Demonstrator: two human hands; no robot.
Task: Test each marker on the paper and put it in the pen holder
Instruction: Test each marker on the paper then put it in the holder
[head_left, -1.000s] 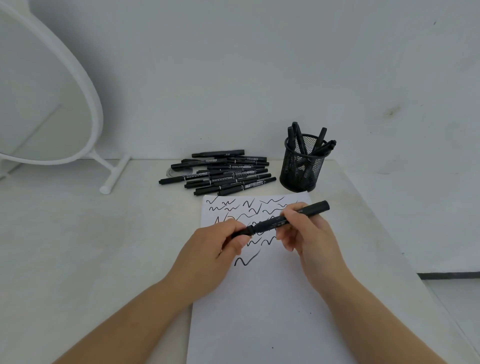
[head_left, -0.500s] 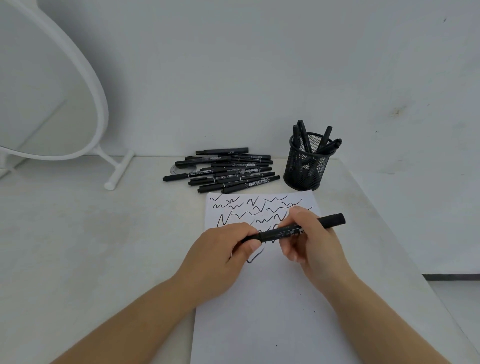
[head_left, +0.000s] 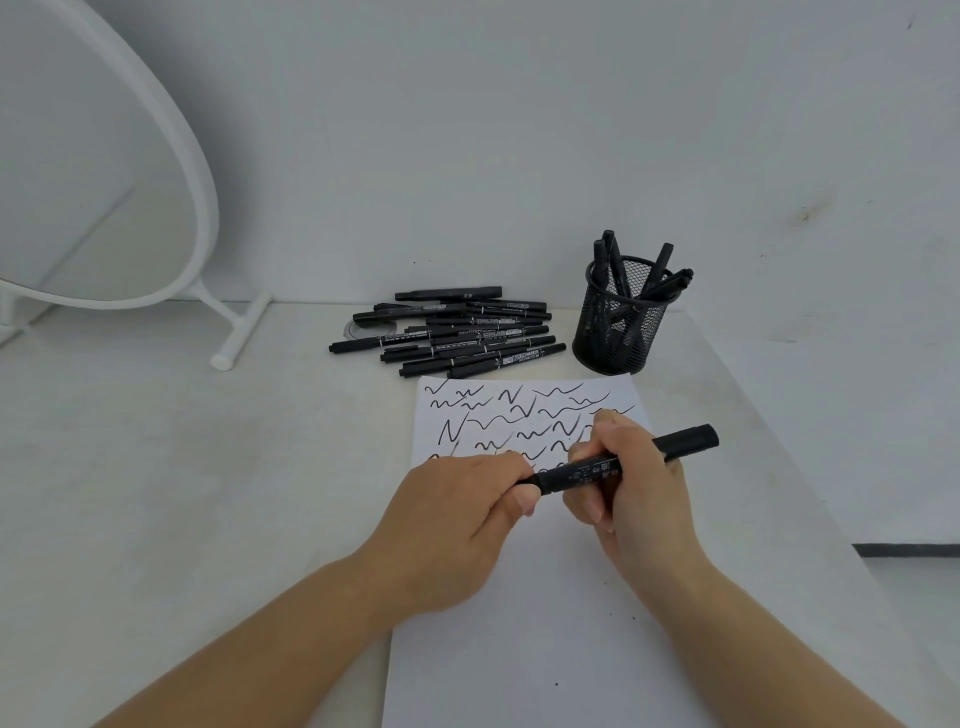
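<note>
A black marker (head_left: 618, 465) is held level above the middle of the sheet of paper (head_left: 524, 623), clear of its surface, its free end pointing toward the right edge of the table (head_left: 156, 493). The barrel is gripped by the right hand (head_left: 631, 499), fingers curled over it and thumb beneath, so that the body is steadied. The near end of the marker is pinched by the left hand (head_left: 462, 525) between thumb and curled fingers; whether a cap is being pushed on or pulled off cannot be told, as that end is hidden by the fingers. This two-handed hold is judged to serve capping or uncapping.

The far half of the paper is covered with black test squiggles (head_left: 519, 415), while the near half is left blank. Just beyond the paper's far right corner a black mesh pen holder (head_left: 621, 332) stands upright, with several markers already leaning inside it. To its left, near the far edge of the table, a pile of loose markers (head_left: 452, 338) lies flat, apparently not yet tested. A white-framed mirror (head_left: 104, 182) is propped at the far left corner.

Nothing is seen between the held marker and the holder; only the markers already leaning in it are judged likely to crowd its mouth.
</note>
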